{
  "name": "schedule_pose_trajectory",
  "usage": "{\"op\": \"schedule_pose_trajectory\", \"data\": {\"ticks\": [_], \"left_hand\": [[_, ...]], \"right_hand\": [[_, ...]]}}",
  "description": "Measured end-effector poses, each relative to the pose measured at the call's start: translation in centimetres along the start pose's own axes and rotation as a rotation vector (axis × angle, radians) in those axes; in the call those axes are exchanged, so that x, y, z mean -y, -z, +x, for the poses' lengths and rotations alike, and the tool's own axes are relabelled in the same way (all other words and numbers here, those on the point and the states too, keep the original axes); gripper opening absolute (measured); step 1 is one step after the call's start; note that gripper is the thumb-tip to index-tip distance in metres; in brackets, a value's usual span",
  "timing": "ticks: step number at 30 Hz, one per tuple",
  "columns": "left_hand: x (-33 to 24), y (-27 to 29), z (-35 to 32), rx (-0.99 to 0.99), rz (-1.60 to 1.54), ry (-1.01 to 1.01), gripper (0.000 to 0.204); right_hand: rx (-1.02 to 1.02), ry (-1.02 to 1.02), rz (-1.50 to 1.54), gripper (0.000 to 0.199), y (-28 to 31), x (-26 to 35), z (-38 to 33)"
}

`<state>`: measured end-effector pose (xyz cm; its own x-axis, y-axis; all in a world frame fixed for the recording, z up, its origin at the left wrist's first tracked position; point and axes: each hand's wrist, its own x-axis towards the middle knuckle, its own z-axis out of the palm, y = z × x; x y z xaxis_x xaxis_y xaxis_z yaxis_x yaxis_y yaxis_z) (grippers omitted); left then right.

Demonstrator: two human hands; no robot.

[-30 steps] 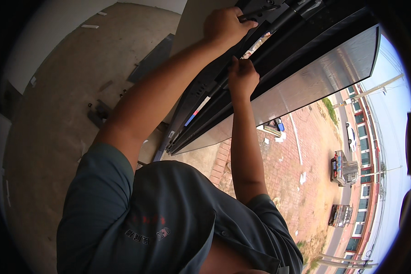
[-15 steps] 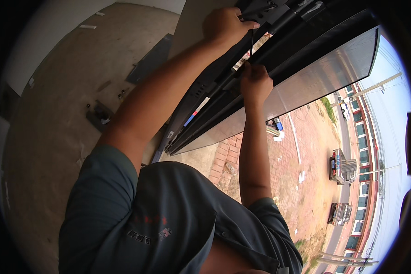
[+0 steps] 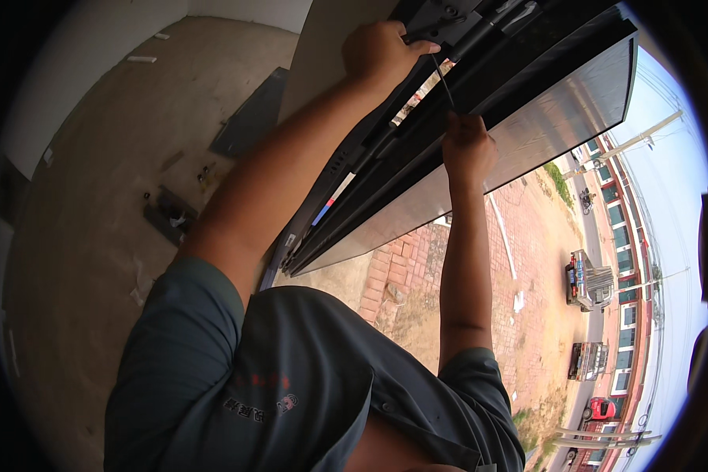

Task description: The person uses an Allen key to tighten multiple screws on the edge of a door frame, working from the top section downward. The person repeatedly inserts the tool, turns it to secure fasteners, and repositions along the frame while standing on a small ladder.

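Note:
A thin dark metal rod (image 3: 444, 80), shaped like a hex key's long arm, slants between my two hands. My right hand (image 3: 470, 149) is closed round its lower end, in front of a black door edge. At the upper end my left hand (image 3: 381, 53) is closed, with its thumb stretched along the rod's top. That hand lies against a dark metal plate (image 3: 440, 23) with round holes, and its curled fingers are partly hidden. Beside my right hand runs the open door's panel (image 3: 558, 118), grey and shiny. Black bars and a narrow gap lie between door and frame.
On the concrete floor (image 3: 79, 259) at left lie a dark flat panel (image 3: 250, 114) and a small dark box-like piece (image 3: 171, 216). Outside at right are brick paving (image 3: 397, 271), parked trucks (image 3: 588, 281), a red vehicle (image 3: 599, 409) and a row of buildings (image 3: 625, 315).
My right hand has moved right, swinging the rod's lower end from nearly upright to a slant. My left hand stays at the upper end. A red vehicle now shows outside.

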<state>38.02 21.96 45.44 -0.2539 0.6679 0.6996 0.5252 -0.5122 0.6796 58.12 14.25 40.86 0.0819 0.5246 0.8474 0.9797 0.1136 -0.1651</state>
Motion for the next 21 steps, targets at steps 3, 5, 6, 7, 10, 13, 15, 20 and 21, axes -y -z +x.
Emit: {"op": "schedule_pose_trajectory", "data": {"ticks": [3,5,6,7,10,13,15,20,21], "left_hand": [[-0.4,0.3,-0.2,0.025,0.034,-0.003,0.059],[0.1,0.2,-0.2,-0.034,-0.013,-0.015,0.064],[0.1,0.1,-0.1,-0.043,-0.025,-0.017,0.064],[0.4,0.1,-0.1,-0.053,-0.030,-0.018,0.064],[0.7,-0.1,-0.2,-0.067,-0.032,-0.034,0.064],[0.4,-0.1,-0.4,-0.096,0.004,-0.053,0.061],[0.5,-0.2,-0.6,-0.124,0.019,-0.068,0.058],[0.6,-0.9,-1.5,-0.097,-0.070,-0.026,0.053],[0.7,-1.0,-1.6,-0.109,-0.075,-0.048,0.054]], "right_hand": [[-0.079,0.054,-0.059,0.022,0.5,-1.0,0.6],[-0.157,0.106,-0.032,0.020,1.4,-1.3,1.9],[-0.178,0.159,-0.024,0.020,2.1,-1.7,3.1],[-0.196,0.212,-0.009,0.020,2.5,-1.9,4.1],[-0.219,0.372,-0.125,0.018,4.6,-1.9,7.5],[-0.132,0.504,-0.138,0.017,6.6,-1.6,10.6],[-0.051,0.477,-0.111,0.009,7.2,-1.4,10.8],[-0.023,0.382,-0.077,0.008,6.0,-2.0,7.8],[-0.053,0.342,-0.074,0.011,5.5,-2.4,7.5]]}}
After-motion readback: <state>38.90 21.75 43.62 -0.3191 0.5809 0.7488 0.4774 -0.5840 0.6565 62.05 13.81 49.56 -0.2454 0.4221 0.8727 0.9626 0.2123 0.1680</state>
